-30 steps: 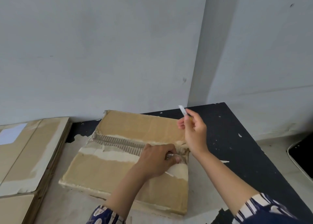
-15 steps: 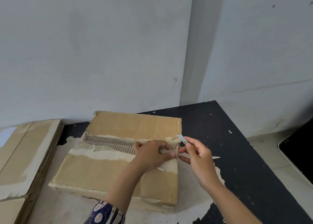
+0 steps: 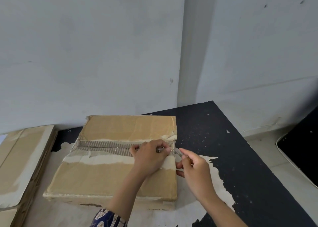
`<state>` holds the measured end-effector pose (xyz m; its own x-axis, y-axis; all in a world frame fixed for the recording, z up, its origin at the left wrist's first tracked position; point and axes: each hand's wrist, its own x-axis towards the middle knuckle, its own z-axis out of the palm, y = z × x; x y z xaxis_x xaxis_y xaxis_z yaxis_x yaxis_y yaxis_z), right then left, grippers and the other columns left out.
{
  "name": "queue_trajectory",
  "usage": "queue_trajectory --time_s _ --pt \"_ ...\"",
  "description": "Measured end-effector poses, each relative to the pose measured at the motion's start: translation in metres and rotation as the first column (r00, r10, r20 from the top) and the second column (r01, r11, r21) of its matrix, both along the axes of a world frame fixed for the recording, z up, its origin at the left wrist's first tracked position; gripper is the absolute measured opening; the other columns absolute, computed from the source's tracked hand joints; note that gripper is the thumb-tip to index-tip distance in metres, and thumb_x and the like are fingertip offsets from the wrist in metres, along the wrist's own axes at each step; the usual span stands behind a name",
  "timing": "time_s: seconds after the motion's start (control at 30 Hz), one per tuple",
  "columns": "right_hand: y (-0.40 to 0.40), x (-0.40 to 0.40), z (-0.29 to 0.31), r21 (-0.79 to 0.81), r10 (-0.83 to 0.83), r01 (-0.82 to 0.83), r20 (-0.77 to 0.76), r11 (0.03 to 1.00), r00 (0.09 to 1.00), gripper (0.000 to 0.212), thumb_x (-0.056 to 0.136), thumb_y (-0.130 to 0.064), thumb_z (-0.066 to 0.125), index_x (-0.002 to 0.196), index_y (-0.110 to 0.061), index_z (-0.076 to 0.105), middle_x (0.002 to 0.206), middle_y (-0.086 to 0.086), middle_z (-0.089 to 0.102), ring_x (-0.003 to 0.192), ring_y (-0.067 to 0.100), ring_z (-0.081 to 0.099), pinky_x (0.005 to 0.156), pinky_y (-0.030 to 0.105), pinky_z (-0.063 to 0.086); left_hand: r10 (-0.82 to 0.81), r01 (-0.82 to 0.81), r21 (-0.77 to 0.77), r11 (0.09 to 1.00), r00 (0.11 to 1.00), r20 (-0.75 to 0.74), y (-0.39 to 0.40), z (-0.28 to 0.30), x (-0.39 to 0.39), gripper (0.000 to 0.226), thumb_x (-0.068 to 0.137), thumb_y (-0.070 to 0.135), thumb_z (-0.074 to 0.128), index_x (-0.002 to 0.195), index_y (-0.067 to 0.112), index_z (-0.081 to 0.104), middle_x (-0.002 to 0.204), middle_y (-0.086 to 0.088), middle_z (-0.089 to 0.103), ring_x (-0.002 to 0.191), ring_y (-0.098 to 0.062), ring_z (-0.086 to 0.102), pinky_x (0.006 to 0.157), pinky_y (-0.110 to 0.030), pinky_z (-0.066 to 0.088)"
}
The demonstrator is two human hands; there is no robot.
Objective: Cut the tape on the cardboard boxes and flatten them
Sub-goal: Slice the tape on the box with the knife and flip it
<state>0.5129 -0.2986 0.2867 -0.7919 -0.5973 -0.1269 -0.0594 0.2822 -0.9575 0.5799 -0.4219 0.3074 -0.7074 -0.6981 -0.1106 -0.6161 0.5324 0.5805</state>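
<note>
A low brown cardboard box (image 3: 110,178) lies on the worn black table (image 3: 240,158), its top seam torn so the corrugated layer shows. My left hand (image 3: 149,156) rests on the box at the right end of the seam, fingers pinching a strip of clear tape (image 3: 169,151). My right hand (image 3: 194,166) is just off the box's right edge and grips a small cutter; its blade (image 3: 177,151) points at the taped seam end, close to my left fingertips.
Flattened cardboard sheets (image 3: 22,161) are stacked at the left of the table. A grey wall stands right behind the box. The table's right edge drops to a light floor, where a dark object (image 3: 302,149) sits.
My right hand came down from above the box's far right corner to the right end of the seam, bringing the blade beside my left fingers. My left hand stayed on the seam.
</note>
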Motion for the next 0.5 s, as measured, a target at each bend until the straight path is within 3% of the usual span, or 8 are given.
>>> queue_trajectory --time_s 0.1,0.23,0.3,0.37,0.4,0.43,0.5 --pt "-0.001 0.002 0.004 0.061 0.017 -0.009 -0.121 0.998 0.993 0.033 0.097 -0.006 0.04 0.122 -0.013 0.06 0.091 0.003 0.066 0.081 0.013 0.064 0.08 0.032 0.056 0.014 -0.014 0.001 1.0 1.0 -0.012 0.0 -0.001 0.0 0.012 0.092 0.043 0.049 0.082 0.041 0.056 0.094 0.022 0.06 0.102 -0.004 0.048 0.095 -0.036 0.015" --pt "-0.004 0.003 0.01 0.131 0.051 -0.019 -0.249 0.991 0.967 0.034 0.097 -0.008 0.039 0.125 -0.013 0.058 0.111 0.0 0.065 0.094 0.004 0.057 0.072 -0.003 0.039 0.025 -0.025 -0.009 1.0 0.999 -0.03 0.002 -0.001 0.0 0.012 0.092 0.044 0.05 0.08 0.042 0.055 0.089 0.024 0.058 0.1 -0.004 0.048 0.099 -0.037 0.016" --pt "-0.006 0.002 0.012 0.146 0.058 -0.024 -0.235 0.989 0.97 0.033 0.097 -0.008 0.039 0.124 -0.013 0.058 0.113 -0.003 0.063 0.103 0.007 0.057 0.07 -0.006 0.036 0.034 -0.034 -0.008 0.999 0.998 -0.045 0.002 -0.001 0.0 0.012 0.091 0.043 0.051 0.08 0.042 0.055 0.089 0.023 0.058 0.099 -0.004 0.048 0.099 -0.037 0.016" --pt "-0.008 -0.001 0.011 0.123 0.052 -0.034 -0.144 0.992 0.988 0.033 0.097 -0.008 0.04 0.122 -0.013 0.06 0.1 0.0 0.067 0.097 0.014 0.062 0.08 0.007 0.047 0.032 -0.032 -0.001 0.999 0.998 -0.06 0.001 -0.002 0.001 0.013 0.091 0.042 0.052 0.079 0.042 0.054 0.087 0.023 0.058 0.099 -0.004 0.048 0.096 -0.036 0.015" --pt "-0.008 -0.003 0.01 0.101 0.041 -0.034 -0.071 0.994 0.997 0.032 0.096 -0.007 0.041 0.12 -0.013 0.061 0.087 0.0 0.067 0.089 0.017 0.064 0.083 0.022 0.053 0.026 -0.025 0.005 1.0 0.997 -0.067 0.0 -0.002 0.001 0.013 0.091 0.041 0.052 0.079 0.042 0.054 0.086 0.023 0.059 0.099 -0.004 0.048 0.095 -0.035 0.015" --pt "-0.008 -0.005 0.01 0.087 0.034 -0.033 -0.01 0.996 0.999 0.031 0.095 -0.006 0.042 0.118 -0.014 0.062 0.075 -0.002 0.066 0.08 0.017 0.064 0.082 0.035 0.055 0.021 -0.02 0.015 1.0 0.997 -0.076 -0.001 -0.002 0.001 0.013 0.091 0.04 0.052 0.079 0.042 0.054 0.087 0.022 0.059 0.098 -0.003 0.048 0.093 -0.034 0.014" --pt "-0.007 -0.008 0.008 0.078 0.042 -0.046 0.045 0.996 0.998 0.03 0.095 -0.006 0.043 0.112 -0.018 0.064 0.058 -0.005 0.061 0.068 0.016 0.063 0.078 0.044 0.055 0.024 -0.021 0.034 0.999 0.996 -0.088 -0.002 -0.002 0.001 0.012 0.091 0.039 0.053 0.08 0.041 0.055 0.087 0.022 0.06 0.098 -0.003 0.048 0.092 -0.033 0.014"
